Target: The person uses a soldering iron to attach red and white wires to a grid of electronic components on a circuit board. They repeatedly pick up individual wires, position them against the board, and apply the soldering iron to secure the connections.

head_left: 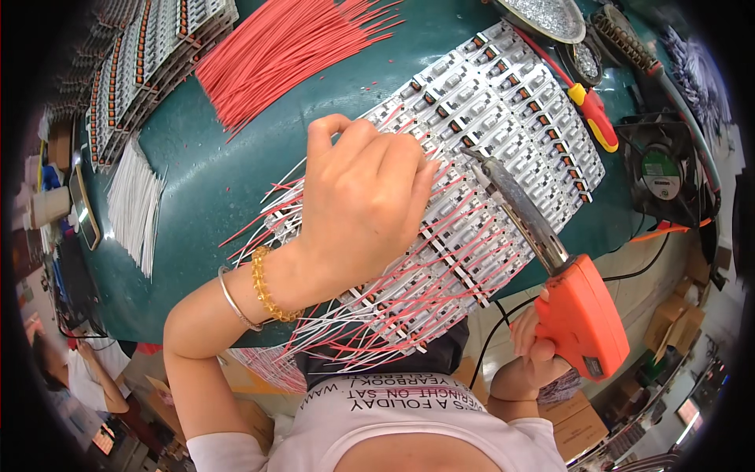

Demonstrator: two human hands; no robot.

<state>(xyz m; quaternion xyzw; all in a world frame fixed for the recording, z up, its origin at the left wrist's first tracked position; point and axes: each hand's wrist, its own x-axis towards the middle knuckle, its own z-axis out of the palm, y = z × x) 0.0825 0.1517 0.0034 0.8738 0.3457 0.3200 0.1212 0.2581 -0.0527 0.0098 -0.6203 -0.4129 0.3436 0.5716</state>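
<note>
My left hand point(366, 197) is closed in a pinch above a panel of small circuit boards point(503, 102). Its fingertips point down at the boards, and a short length of red wire point(445, 171) shows beside them; what they hold is mostly hidden. My right hand point(539, 346) wraps round the handle of an orange soldering gun point(586, 322). The gun's dark metal tip point(472, 155) reaches over the panel, a little right of my left fingertips. Many red and white wires point(346, 334) trail from the nearer rows of boards toward me.
A pile of red wires point(291, 55) lies at the back, with a bundle of white wires point(138, 204) on the left. Board panels point(149, 63) are stacked at far left. A metal dish point(550, 17), red-yellow screwdriver point(595, 118) and black fan point(661, 169) stand at right.
</note>
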